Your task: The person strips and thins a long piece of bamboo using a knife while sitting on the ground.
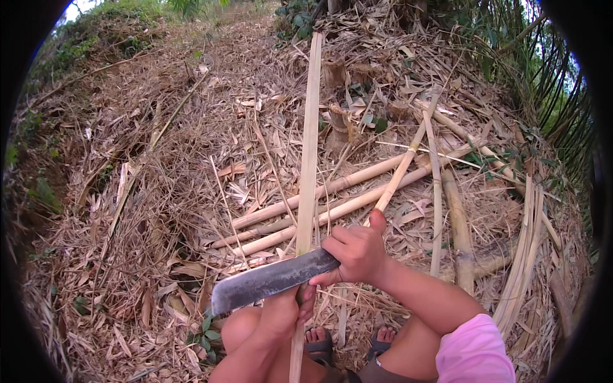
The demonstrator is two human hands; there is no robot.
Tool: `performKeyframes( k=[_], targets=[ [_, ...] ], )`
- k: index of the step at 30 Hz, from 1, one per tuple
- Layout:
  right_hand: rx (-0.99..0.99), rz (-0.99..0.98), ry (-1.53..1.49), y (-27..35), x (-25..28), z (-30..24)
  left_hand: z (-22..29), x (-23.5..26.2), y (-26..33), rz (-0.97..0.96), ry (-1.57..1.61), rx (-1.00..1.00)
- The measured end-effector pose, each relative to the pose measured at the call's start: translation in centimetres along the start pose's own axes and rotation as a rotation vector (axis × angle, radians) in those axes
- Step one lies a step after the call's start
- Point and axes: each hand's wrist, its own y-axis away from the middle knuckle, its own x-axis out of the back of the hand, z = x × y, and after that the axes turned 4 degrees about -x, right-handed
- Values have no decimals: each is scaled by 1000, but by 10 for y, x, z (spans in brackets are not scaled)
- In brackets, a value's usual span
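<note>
My right hand (359,252) is closed round the grip of a machete (271,279), whose handle is mostly hidden in the fist. The broad dark blade points left and lies across a long pale split bamboo strip (310,140). Below the blade, my left hand (287,313) wraps round the same strip, its fingers partly covered by the blade. From between my legs the strip runs up and away toward the far slope. Whether the edge has cut into the bamboo, I cannot tell.
Cut bamboo poles (357,173) lie crossed on dry leaf litter ahead. A bundle of thin split strips (523,255) rests at the right. Cut bamboo stumps (338,121) stand farther off, and green bamboo growth (562,96) edges the right. My sandalled feet (318,341) are below.
</note>
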Motion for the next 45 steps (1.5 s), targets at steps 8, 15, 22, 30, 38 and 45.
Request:
performKeyframes(
  k=[8, 15, 22, 30, 38, 45],
  targets=[
    [-14, -80, -2, 0, -1, -17, -1, -6, 0, 81, 138, 133],
    [13, 6, 121, 3, -2, 9, -13, 3, -6, -135, 125, 84],
    [-225, 43, 342, 12, 0, 77, -4, -15, -1, -99, 159, 95],
    [-156, 55, 220, -3, 12, 46, -7, -11, -16, -156, 175, 155],
    [-170, 103, 347, 9, 13, 121, -12, -12, -6, -251, 95, 265],
    [-504, 105, 388, 42, 41, 190, -11, -13, 8, -278, -28, 326]
  ],
)
